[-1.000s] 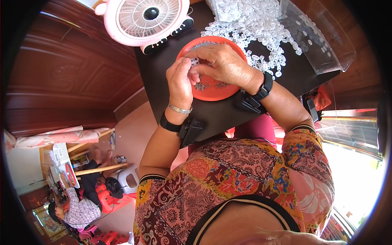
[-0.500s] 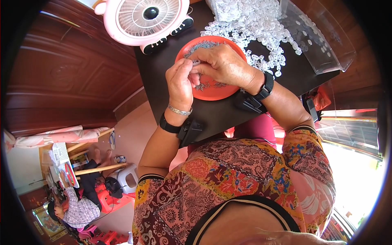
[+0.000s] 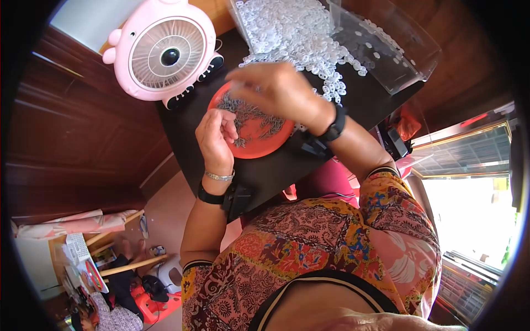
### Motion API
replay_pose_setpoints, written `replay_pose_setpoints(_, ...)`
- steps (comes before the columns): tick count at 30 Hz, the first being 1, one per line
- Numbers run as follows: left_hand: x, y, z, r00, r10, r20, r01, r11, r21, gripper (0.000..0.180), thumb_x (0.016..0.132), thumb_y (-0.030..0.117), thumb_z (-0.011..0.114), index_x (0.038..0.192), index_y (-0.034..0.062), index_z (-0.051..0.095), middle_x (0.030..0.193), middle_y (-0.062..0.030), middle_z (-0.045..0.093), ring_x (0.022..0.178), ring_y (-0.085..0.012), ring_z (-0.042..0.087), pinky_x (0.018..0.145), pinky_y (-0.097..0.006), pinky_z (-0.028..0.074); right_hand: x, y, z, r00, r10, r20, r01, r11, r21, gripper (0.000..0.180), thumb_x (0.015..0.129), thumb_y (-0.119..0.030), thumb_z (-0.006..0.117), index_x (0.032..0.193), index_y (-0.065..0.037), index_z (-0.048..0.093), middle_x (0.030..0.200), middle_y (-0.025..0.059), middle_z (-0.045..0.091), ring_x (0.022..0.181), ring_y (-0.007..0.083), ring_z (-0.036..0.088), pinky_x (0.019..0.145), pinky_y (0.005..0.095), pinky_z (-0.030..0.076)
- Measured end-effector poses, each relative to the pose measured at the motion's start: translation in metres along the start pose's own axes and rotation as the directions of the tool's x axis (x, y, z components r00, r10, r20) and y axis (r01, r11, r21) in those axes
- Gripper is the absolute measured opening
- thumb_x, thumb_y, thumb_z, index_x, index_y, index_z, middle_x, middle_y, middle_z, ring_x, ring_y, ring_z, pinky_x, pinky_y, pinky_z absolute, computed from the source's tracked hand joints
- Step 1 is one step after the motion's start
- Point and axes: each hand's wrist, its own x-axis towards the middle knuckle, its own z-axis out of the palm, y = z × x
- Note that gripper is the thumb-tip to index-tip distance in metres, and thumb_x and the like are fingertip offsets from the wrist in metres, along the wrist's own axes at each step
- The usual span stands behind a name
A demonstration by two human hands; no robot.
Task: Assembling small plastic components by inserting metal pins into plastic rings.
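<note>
A round red plate (image 3: 259, 148) lies on the dark table, with many small grey screws (image 3: 270, 128) scattered over it. At the plate's left edge is my left hand (image 3: 216, 135), its fingers curled in; what they hold, if anything, is hidden. My right hand (image 3: 281, 91) hovers over the far part of the plate, its fingers smeared by motion. Beyond it spreads a heap of small white plastic pieces (image 3: 287, 27), each with holes, some strewn toward the plate.
A pink animal-shaped fan (image 3: 124, 60) stands at the table's far left. A clear plastic bin (image 3: 395, 60) lies at the far right with several white pieces in it. A person in a patterned top (image 3: 118, 317) sits at the lower left.
My hands, together over the plate around a small piece before, are now apart. The right has moved up and away from the left. The whole view has shifted, so the table sits further left.
</note>
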Motion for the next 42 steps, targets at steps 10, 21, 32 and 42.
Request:
replay_pose_setpoints(10,0.011,-0.012,0.001,0.998,-0.034,0.047,0.030,0.995,0.092,0.027,0.091,0.019,0.048,0.073,0.0016,0.059,0.057,-0.0008,0.050,0.047,-0.0071,0.044,0.043,-0.020,0.031,0.031,0.100,-0.195,0.882,0.093,-0.462,-0.453,0.436,-0.777,0.027,0.078,-0.021,0.061,0.097,-0.002,0.065,0.090,0.0197,0.066,0.089,0.0366,0.062,0.078,0.0434,0.049)
replay_pose_setpoints(21,0.012,-0.020,-0.006,0.994,-0.079,0.070,0.069,0.989,0.133,0.025,0.090,0.021,0.048,0.077,0.0037,0.060,0.060,0.0001,0.051,0.048,-0.0075,0.045,0.044,-0.019,0.031,-0.050,0.116,-0.107,0.852,0.489,0.185,-0.418,0.850,-0.322,0.021,0.082,-0.023,0.067,0.094,-0.006,0.068,0.084,0.0104,0.067,0.074,0.0159,0.063,0.065,0.0284,0.049)
replay_pose_setpoints(32,0.012,-0.019,-0.002,0.995,-0.078,0.068,0.073,0.995,0.066,0.023,0.090,0.015,0.051,0.074,0.0013,0.060,0.058,0.0012,0.049,0.047,-0.0056,0.043,0.043,-0.019,0.034,-0.074,0.109,-0.070,0.762,0.513,0.395,-0.222,0.780,-0.584,0.019,0.076,-0.021,0.056,0.085,-0.008,0.066,0.083,0.0128,0.065,0.084,0.0326,0.061,0.074,0.0422,0.047)
replay_pose_setpoints(42,0.012,-0.022,-0.004,0.992,-0.116,0.048,0.111,0.990,0.088,0.024,0.090,0.016,0.052,0.073,0.0012,0.059,0.058,0.0008,0.049,0.047,-0.0054,0.043,0.043,-0.019,0.034,-0.069,0.113,-0.062,0.701,0.551,0.453,-0.225,0.774,-0.593,0.014,0.075,-0.019,0.057,0.081,-0.007,0.062,0.079,0.0123,0.064,0.080,0.0317,0.061,0.071,0.0412,0.047)
